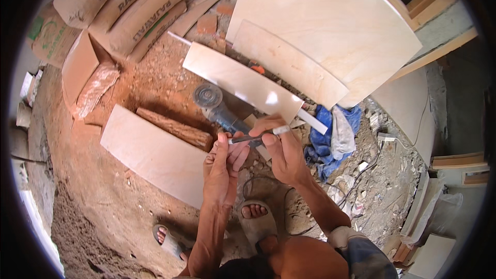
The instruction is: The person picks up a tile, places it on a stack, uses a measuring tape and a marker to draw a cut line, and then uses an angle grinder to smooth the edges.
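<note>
A slim dark marker (248, 138) with pale ends lies level between my two hands, above the floor. My left hand (221, 168) is closed on its left end, thumb along the top. Around its right end my right hand (285, 152) is closed, and a white tip sticks out past the fingers. Below and just beyond the hands an angle grinder (225, 116) rests on the dusty ground, its round disc toward the far left. Part of its body is hidden by my hands.
A cut tile (155, 152) lies left beside a rough wood piece (175, 128). Beyond are a tile strip (237, 80) and a large tile slab (330, 26). Filled sacks (124, 10) are stacked far left. Blue cloth (330, 139) and a dark cord (356, 181) lie right, among rubble.
</note>
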Demonstrator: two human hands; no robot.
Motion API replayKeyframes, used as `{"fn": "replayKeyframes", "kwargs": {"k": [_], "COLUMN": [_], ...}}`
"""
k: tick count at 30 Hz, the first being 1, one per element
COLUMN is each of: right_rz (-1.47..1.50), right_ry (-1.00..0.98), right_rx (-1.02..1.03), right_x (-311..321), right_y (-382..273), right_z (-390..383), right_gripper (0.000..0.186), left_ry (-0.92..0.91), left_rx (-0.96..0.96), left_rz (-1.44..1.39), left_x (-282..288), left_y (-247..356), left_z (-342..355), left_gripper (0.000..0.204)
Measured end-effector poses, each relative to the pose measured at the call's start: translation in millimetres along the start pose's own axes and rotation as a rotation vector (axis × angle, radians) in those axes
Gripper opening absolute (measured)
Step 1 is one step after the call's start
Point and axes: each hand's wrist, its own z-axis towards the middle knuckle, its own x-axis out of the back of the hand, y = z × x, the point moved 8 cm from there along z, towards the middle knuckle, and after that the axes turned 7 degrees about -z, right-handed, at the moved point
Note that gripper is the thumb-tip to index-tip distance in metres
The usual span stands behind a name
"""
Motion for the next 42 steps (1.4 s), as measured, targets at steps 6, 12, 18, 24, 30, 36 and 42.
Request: {"fn": "replayKeyframes", "kwargs": {"k": [6,12,18,24,30,36,42], "right_rz": [-0.673,-1.159,-1.193,-1.238,-1.422,-0.540,-0.689], "right_ry": [0.556,0.409,0.384,0.412,0.472,-0.133,-0.379], "right_rx": [-0.055,0.240,0.093,0.051,0.124,-0.141,-0.269], "right_x": [225.8,402.0,426.0,464.3,494.7,39.9,-139.1], "right_y": [31.7,132.7,182.1,229.1,203.4,142.1,164.5], "right_z": [146.4,225.4,236.0,255.2,247.7,44.7,-68.7], "right_gripper": [0.041,0.030,0.022,0.027,0.036,0.032,0.077], "left_ry": [0.160,0.535,0.705,0.909,1.117,1.069,0.964], "left_rx": [-0.236,-0.693,-0.814,-0.997,-0.769,-0.745,-0.696], "left_rz": [0.267,0.313,0.403,0.609,0.805,0.712,0.562], "left_x": [64.9,209.2,269.3,344.8,340.3,349.6,300.7], "left_y": [56.5,167.0,208.4,222.8,161.9,143.6,101.3], "left_z": [2.3,-24.1,-55.9,-83.3,-45.1,-76.3,-49.0], "left_gripper": [0.058,0.046,0.050,0.047,0.063,0.062,0.056]}}
